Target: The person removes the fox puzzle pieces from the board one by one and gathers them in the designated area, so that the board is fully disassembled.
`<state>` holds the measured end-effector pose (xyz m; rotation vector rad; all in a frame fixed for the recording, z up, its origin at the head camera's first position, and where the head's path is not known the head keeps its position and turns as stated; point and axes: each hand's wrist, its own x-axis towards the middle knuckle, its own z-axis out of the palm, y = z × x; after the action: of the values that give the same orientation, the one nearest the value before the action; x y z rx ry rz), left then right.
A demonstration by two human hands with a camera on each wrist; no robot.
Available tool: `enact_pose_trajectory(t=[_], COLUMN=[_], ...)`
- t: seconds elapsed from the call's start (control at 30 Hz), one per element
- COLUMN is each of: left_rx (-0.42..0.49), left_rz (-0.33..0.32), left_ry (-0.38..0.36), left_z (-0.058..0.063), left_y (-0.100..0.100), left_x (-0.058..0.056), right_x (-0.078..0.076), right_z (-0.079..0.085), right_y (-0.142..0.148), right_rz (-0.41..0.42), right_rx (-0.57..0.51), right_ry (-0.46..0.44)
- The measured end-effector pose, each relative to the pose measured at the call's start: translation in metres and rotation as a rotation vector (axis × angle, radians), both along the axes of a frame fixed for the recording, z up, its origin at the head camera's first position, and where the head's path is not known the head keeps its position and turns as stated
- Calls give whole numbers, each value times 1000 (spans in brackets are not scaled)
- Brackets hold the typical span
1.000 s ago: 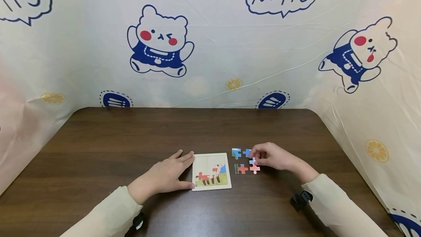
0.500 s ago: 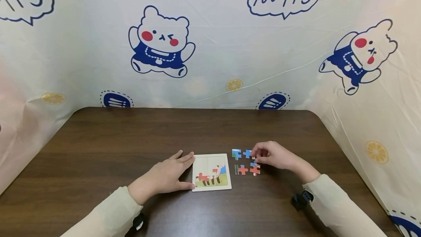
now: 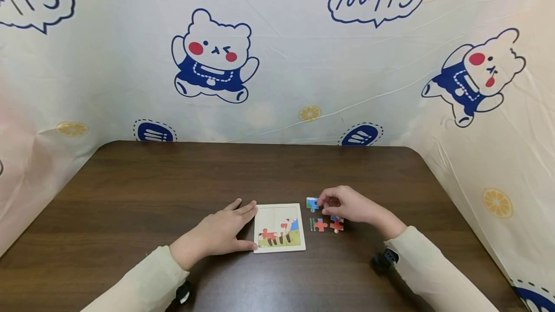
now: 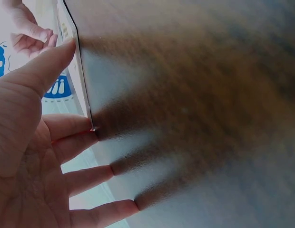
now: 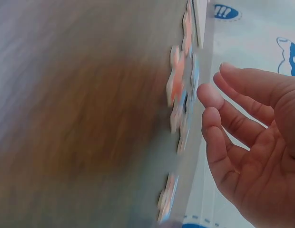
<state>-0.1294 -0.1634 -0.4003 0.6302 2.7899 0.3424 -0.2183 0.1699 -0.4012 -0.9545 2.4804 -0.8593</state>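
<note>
A square wooden puzzle tray (image 3: pixel 268 213) lies on the table, its lower part filled with pieces that show animal legs, red patches and green grass. My left hand (image 3: pixel 212 232) rests at its left side, fingers spread, with thumb and fingertips touching the edge. To the right of the tray lie several loose jigsaw pieces, among them a blue-green piece (image 3: pixel 311 203), a red piece (image 3: pixel 320 225) and another red piece (image 3: pixel 336 225). Just above them hovers my right hand (image 3: pixel 349 204), fingers loosely bent. In the right wrist view nothing shows between its thumb and fingers; the hand hides some pieces.
The brown wooden table (image 3: pixel 195 172) reaches back to a pale curtain (image 3: pixel 277 61) printed with cartoon bears. Each wrist carries a small black device, such as the right wrist camera (image 3: pixel 384 261).
My right hand has moved left over the loose pieces and now covers the blue piece in the upper row. My left hand and the tray have stayed in place.
</note>
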Motion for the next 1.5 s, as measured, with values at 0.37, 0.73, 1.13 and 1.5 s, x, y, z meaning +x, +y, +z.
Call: enact_pose_trajectory(t=[0.37, 0.73, 1.13, 1.5], left_rx=[-7, -10, 5, 5], left_rz=[5, 11, -2, -5], left_ry=[-2, -17, -20, -8], left_z=[-1, -1, 2, -1], left_y=[1, 1, 0, 0], left_x=[-1, -3, -2, -3], right_x=[2, 9, 14, 15], right_z=[-1, -2, -5, -8], right_y=[-38, -66, -72, -72], right_rz=[106, 158, 200, 185], right_rx=[-15, 15, 63, 85], right_ry=[37, 5, 60, 43])
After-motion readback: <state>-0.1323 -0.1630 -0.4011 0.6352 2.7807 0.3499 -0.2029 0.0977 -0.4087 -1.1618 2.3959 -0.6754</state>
